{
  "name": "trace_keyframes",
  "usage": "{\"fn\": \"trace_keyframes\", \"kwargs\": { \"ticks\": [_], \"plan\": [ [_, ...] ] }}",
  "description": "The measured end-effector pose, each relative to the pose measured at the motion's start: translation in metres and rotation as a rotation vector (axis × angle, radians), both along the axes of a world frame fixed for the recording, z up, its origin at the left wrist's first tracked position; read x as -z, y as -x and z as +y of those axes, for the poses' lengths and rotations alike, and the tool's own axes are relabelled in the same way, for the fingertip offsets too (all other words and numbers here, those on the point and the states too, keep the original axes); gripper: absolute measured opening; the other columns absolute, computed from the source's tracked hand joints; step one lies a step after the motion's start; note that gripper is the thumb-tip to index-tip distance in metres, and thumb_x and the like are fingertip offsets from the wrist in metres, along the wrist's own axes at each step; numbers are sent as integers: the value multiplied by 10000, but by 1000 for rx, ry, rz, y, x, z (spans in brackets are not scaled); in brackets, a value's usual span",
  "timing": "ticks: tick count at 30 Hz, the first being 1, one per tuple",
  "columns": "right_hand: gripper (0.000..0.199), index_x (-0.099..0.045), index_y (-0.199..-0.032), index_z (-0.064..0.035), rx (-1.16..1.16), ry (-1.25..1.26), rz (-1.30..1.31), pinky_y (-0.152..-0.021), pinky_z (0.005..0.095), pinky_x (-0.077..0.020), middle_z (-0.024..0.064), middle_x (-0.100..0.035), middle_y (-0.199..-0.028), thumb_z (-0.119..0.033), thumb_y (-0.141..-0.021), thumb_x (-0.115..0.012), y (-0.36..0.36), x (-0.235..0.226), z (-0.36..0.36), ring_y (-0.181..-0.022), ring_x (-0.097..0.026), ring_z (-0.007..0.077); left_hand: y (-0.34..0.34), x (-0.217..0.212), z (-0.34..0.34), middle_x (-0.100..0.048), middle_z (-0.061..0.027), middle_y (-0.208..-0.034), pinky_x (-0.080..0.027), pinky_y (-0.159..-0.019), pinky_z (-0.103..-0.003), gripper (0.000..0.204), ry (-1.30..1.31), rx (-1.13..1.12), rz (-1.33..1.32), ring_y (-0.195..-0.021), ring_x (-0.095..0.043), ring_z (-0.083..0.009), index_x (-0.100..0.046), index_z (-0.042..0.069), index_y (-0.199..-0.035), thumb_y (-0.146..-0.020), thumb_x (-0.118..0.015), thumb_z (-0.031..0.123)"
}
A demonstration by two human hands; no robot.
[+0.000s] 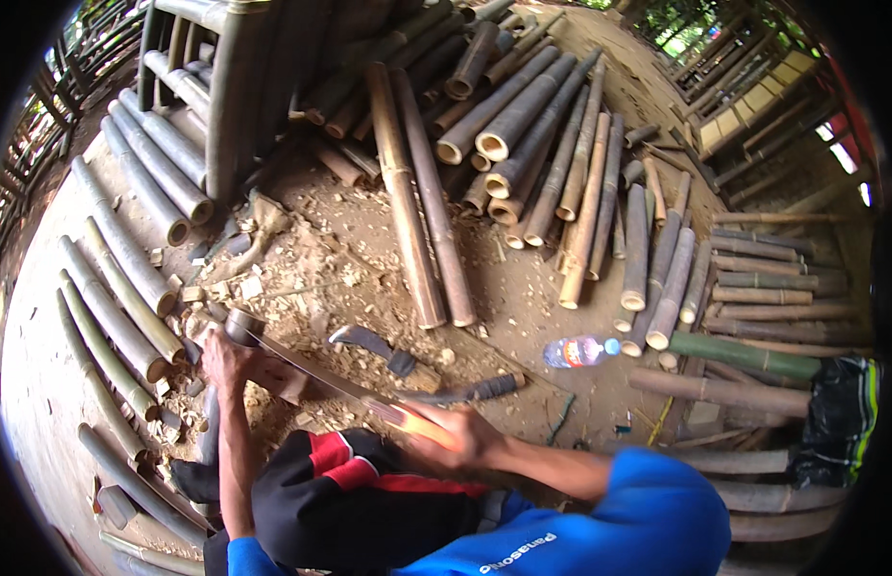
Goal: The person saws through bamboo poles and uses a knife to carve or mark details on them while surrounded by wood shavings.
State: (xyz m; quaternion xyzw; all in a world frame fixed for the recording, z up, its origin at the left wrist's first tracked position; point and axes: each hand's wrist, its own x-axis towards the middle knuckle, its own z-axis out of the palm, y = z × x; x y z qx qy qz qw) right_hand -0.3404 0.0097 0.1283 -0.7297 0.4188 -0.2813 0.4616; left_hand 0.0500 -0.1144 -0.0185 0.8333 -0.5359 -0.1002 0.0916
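- Right hand closed round the orange handle of the saw; blade probably thin, bendy: hold by handle only.
- Left hand wrapped on bamboo near blade tip; likely light, stiff, smooth: grip clear of teeth.
- Beyond: bottle.

Before you, the brown earth floor carries pale wood chips left of centre, two curved tools with dark wrappings nearer you, and a clear plastic bottle to the right. Bamboo poles lie in your left-hand row, far heap and right-hand stack.
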Motion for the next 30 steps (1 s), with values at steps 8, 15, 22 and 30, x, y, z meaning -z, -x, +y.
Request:
{"fn": "trace_keyframes", "kwargs": {
  "ticks": [8,15,22,30],
  "plan": [
    [400,-643,-1180,-20,25,-60,22,-679,516,-567,228,-741,-889,-365,-981,-662,-161,65,-105,-768,-721,433,-10,42,-9,-673,-205,-1176,-510,-982,-525,469,98,27,32,-1163,-622,-411,-655,65,-1170,-769,-732,295],
    [468,-622,-1415,-45,6,131,-22,-783,412,-626,211,-749,-1147,-183,-968,-648,-3,16,-15,-918,-771,343,12,-7,-13,-650,-191,-1113,-517,-989,-490,466,-77,-21,66,-1129,-627,-405,-673,33,-1049,-655,-775,260],
    [330,-654,-1188,-78,10,10,47,-661,482,-577,206,-736,-906,-355,-1015,-611,-162,60,-115,-788,-723,417,1,13,-21,-666,-189,-1108,-529,-965,-503,531,37,-45,78,-1117,-641,-385,-681,40,-1059,-675,-842,369],
    [475,-598,-1428,17,-98,97,-41,-856,375,-602,194,-756,-1173,-187,-1001,-648,-31,27,-31,-1003,-767,283,-17,18,-1,-627,-170,-1123,-528,-945,-479,473,58,-16,37,-1110,-618,-373,-667,64,-1023,-628,-815,280]
  ]
}}
